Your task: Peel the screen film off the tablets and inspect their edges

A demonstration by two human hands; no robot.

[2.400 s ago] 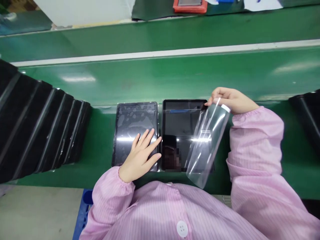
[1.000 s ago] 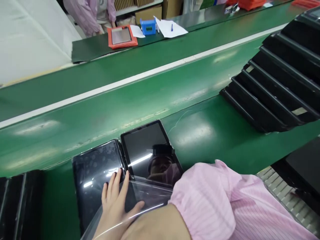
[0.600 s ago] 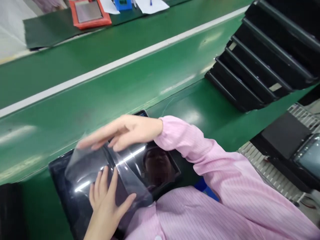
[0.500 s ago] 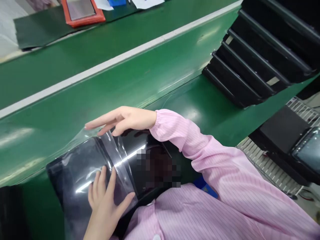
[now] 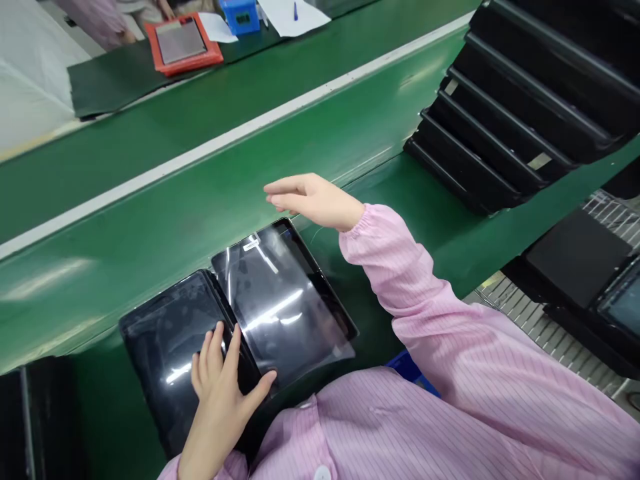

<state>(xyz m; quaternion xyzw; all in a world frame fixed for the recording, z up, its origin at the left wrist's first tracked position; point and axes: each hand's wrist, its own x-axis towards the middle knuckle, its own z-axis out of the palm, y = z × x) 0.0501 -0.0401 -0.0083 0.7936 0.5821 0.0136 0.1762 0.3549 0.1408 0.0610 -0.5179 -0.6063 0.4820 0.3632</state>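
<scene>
My left hand (image 5: 220, 393), fingers spread, on left tablet (image 5: 170, 340), 10 o'clock | clear film (image 5: 285, 307) askew on right tablet (image 5: 325, 287), 11 o'clock; I'd handle it by edges only | my right hand (image 5: 315, 200), 12 o'clock, fingers straight, gripping nothing visible

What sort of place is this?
Probably an electronics factory or workshop: two tablet-like devices lie side by side on a long green bench, flat black objects lean in a row, and a pink striped smock is worn.

Light (image 5: 47, 275) glints off the green bench (image 5: 425, 207), which a white strip (image 5: 239, 135) crosses (at a slant). A wire rack (image 5: 505, 293) sits at right.
</scene>
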